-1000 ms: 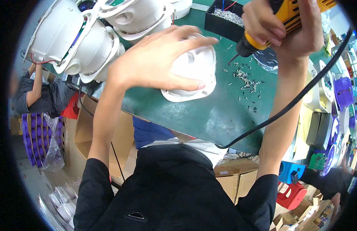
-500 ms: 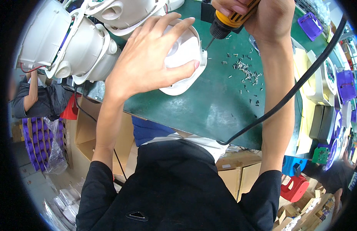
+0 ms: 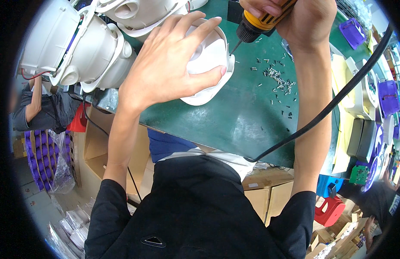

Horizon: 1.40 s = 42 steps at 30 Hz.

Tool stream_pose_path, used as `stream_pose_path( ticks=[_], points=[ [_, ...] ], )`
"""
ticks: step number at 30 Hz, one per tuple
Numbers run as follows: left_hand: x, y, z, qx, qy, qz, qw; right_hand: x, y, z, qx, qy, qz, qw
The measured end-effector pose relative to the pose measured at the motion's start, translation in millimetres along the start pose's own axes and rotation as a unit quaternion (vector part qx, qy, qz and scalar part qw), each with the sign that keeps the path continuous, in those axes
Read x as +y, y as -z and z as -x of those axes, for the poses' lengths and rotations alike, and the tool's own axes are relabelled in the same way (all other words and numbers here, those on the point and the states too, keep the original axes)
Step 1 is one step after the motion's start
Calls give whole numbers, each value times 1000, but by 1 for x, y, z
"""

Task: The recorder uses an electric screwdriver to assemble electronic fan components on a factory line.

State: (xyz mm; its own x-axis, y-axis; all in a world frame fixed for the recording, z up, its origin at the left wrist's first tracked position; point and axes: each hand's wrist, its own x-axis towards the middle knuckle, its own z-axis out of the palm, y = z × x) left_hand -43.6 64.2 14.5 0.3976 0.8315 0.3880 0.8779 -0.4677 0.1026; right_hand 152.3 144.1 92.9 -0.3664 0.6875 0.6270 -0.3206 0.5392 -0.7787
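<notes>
My left hand [image 3: 163, 71] is spread over a white rounded plastic housing [image 3: 208, 56] on the green worktable [image 3: 217, 125]. Its fingers reach across the far rim and its thumb presses the near right side, gripping the part. In my right hand [image 3: 307, 30] is a yellow and black power screwdriver [image 3: 258, 21], held at the table's far side. The thin bit [image 3: 235, 47] points down at the small tab on the housing's right edge. Whether a screw sits under the tip is too small to tell.
Loose small screws [image 3: 279, 82] lie scattered right of the housing. Larger white housings [image 3: 92, 52] stand stacked at the left. A thick black cable [image 3: 325, 108] crosses over my right forearm. Yellow sheets [image 3: 344, 112] and purple parts [image 3: 387, 95] are at the right. Other people work on both sides.
The view has shifted very slightly. Both hands keep their hold, and the screwdriver's bit stays at the tab on the housing's right edge.
</notes>
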Motion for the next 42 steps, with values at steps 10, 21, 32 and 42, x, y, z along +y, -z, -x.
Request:
stream_pose_path(
  ticks=[10, 21, 32, 42],
  points=[
    [-7, 0, -1, -6, -25, 17, 1000, 21, -2, -14, -143, -17, -400, 905],
    [-27, 5, -13, -57, -151, 91, 983, 11, 9, -8, -292, -145, -241, 914],
    [-27, 1, -15, -31, -157, 77, 984, -21, 17, -6, -186, -70, -72, 977],
    [1, 1, -3, -13, -46, 49, 998, -21, 23, 1, -44, 20, 76, 996]
  ],
)
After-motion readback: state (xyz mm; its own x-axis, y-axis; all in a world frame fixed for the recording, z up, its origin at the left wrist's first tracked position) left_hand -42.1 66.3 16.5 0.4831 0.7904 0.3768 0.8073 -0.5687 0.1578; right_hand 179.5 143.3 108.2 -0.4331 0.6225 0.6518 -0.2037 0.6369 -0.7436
